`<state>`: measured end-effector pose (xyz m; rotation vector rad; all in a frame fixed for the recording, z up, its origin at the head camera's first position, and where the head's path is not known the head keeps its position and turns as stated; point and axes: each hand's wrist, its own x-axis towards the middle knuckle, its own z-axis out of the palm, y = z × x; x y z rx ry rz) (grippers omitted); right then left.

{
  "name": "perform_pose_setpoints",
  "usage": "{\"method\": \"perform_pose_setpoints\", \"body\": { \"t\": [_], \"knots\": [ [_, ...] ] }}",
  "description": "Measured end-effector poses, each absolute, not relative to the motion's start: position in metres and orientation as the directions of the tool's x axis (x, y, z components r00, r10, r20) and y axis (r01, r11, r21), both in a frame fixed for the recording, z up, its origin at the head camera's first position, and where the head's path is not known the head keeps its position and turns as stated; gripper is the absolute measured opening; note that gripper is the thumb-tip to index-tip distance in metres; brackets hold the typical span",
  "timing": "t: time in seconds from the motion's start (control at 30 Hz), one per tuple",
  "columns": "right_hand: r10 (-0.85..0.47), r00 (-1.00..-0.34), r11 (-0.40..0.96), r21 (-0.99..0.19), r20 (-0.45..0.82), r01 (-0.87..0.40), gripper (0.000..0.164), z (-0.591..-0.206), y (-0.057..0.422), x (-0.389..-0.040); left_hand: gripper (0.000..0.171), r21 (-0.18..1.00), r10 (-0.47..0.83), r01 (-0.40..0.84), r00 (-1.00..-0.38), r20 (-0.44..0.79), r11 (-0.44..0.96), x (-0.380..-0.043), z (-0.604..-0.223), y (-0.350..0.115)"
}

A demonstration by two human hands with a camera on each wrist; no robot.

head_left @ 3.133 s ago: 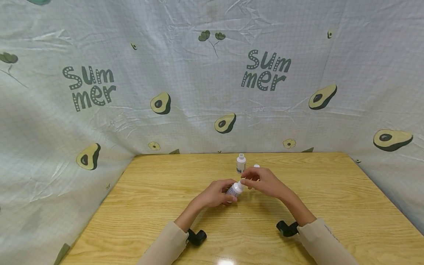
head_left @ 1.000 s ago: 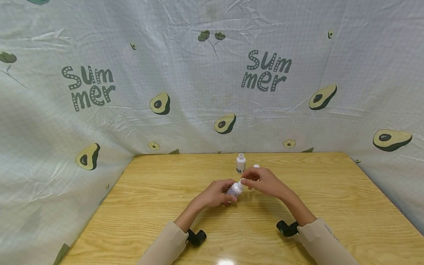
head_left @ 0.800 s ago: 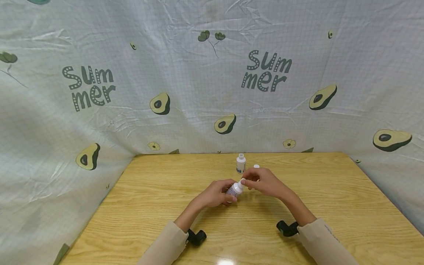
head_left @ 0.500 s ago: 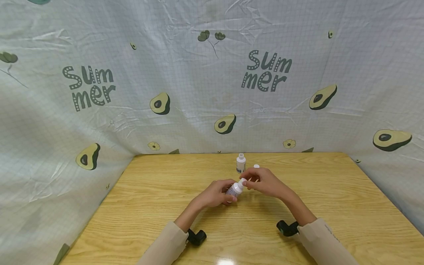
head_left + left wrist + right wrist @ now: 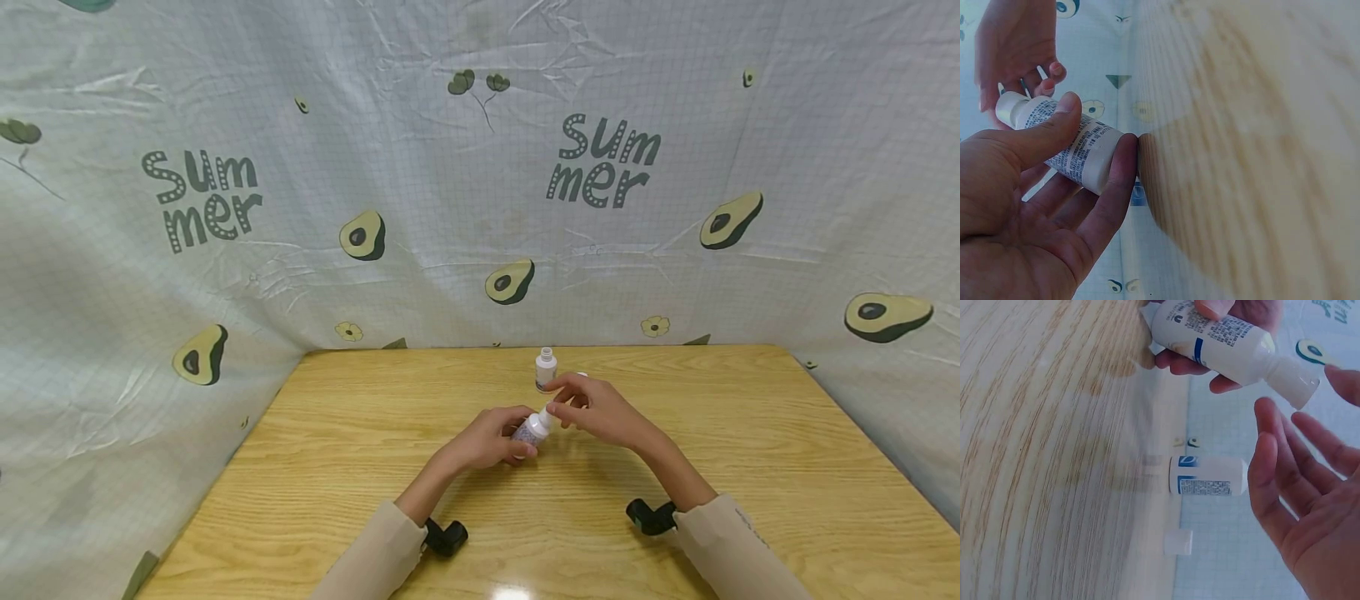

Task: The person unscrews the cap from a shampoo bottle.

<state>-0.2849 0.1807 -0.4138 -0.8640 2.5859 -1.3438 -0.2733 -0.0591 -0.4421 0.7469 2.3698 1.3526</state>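
Observation:
My left hand (image 5: pixel 487 440) grips a small white bottle (image 5: pixel 1210 339) by its body, thumb on one side and fingers round the other. The bottle leans to the right just above or on the table, small printed text on its label. A white cap (image 5: pixel 1294 381) sits on its neck. My right hand (image 5: pixel 600 412) is at this cap, its fingers spread loosely around it. In the right wrist view a gap shows between these fingers and the cap, with the thumb tip close to its edge.
A second white bottle (image 5: pixel 546 371) stands upright and uncapped behind the hands. Beside it on the table lies a loose white cap (image 5: pixel 1179 542), partly hidden by the right hand in the head view. A printed cloth (image 5: pixel 450 167) hangs behind the wooden table (image 5: pixel 360 417).
The right fingers, which were pinching the cap before, have loosened and the index finger has lifted away. The left hand and its bottle have stayed in place.

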Motion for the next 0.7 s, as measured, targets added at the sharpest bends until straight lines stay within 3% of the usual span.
{"method": "perform_pose_setpoints", "body": {
  "t": [0.4,0.7],
  "knots": [
    [-0.531,-0.831,0.485,-0.744,0.167,-0.459,0.026,-0.4140,0.1819,-0.2873,0.037,0.868,0.574,0.274,-0.819,-0.016,0.415,-0.2735,-0.4419,-0.0584],
    [-0.601,-0.771,0.417,-0.740,0.212,-0.528,0.028,-0.4128,0.1845,-0.2851,0.037,0.873,0.577,0.270,-0.816,-0.016,0.407,-0.2721,-0.4414,-0.0595]
  ]
}}
